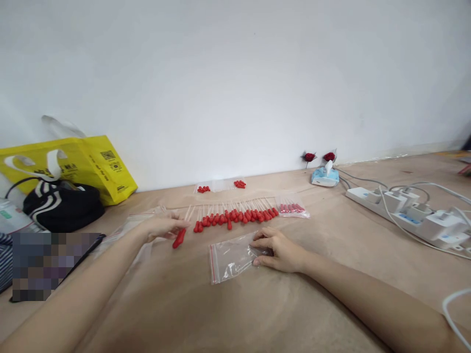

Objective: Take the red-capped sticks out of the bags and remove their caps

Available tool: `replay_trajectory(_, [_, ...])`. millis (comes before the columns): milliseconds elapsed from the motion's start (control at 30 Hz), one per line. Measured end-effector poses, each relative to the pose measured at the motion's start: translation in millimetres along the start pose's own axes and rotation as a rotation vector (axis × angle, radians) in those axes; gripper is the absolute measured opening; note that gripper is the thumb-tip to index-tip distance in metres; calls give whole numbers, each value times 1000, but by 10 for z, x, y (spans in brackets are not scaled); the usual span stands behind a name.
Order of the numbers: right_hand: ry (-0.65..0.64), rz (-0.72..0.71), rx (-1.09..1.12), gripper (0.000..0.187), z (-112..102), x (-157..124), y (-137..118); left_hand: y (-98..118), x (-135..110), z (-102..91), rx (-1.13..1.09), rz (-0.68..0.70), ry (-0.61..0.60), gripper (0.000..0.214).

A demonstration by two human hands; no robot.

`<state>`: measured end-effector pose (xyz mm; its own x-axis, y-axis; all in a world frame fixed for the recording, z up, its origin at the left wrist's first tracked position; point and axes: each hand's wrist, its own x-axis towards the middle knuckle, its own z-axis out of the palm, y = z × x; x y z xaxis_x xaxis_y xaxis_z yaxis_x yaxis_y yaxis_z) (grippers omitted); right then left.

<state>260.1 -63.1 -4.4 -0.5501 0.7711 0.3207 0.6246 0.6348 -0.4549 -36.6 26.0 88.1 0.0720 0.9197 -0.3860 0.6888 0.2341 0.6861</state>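
My left hand (165,226) is closed, its fingers pinching red-tipped wooden sticks (179,239) at the left end of a row. That row of red-tipped sticks (230,215) lies with the red ends toward me and the pale shafts pointing away. In front of it, a clear zip-lock bag (230,260) with a red seal line lies flat. Over the bag's right end my right hand (277,249) is curled, thumb and fingers on the plastic. A filled zip-lock bag (292,206) with red-tipped sticks lies at the row's right end.
More red-tipped pieces (240,184) lie on plastic near the wall. Clear bags (142,252) spread beneath my left forearm. A yellow bag (106,166), black pouch (66,206) and blurred-out screen (47,267) are left. Right stand a tissue pack (325,177) and a power strip (412,220) with cables.
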Motion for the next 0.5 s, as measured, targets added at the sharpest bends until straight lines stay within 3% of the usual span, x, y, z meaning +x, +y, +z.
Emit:
replay_trajectory(100, [-2, -2, -7, 41, 2, 3, 3, 106, 325, 61, -76, -89, 54, 31])
replay_trajectory(233, [-3, -7, -6, 42, 1, 8, 1, 144, 664, 112, -96, -107, 53, 27])
replay_trajectory(500, [-12, 13, 10, 41, -19, 16, -26, 117, 807, 169, -90, -73, 97, 28])
